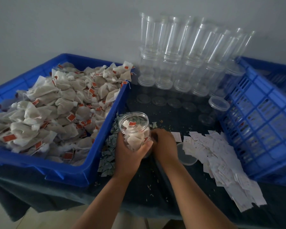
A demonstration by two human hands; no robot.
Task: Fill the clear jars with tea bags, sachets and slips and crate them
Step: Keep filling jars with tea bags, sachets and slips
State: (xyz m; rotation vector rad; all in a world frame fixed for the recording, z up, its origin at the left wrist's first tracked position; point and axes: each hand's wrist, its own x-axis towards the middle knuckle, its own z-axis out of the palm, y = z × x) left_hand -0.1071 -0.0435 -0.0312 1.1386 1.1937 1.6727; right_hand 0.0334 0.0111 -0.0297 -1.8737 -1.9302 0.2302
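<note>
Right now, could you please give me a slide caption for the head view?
Left hand grips a lidless jar of tea bags; right hand sits close beside it.

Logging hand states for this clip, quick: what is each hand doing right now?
Left hand: grips the clear jar.
Right hand: beside the jar, fingers curled; cannot tell whether it holds anything.

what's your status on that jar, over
Left hand grips open jar, tea bags inside. Right hand against jar's right side, hold unclear. Nothing blocking the jar mouth.
</note>
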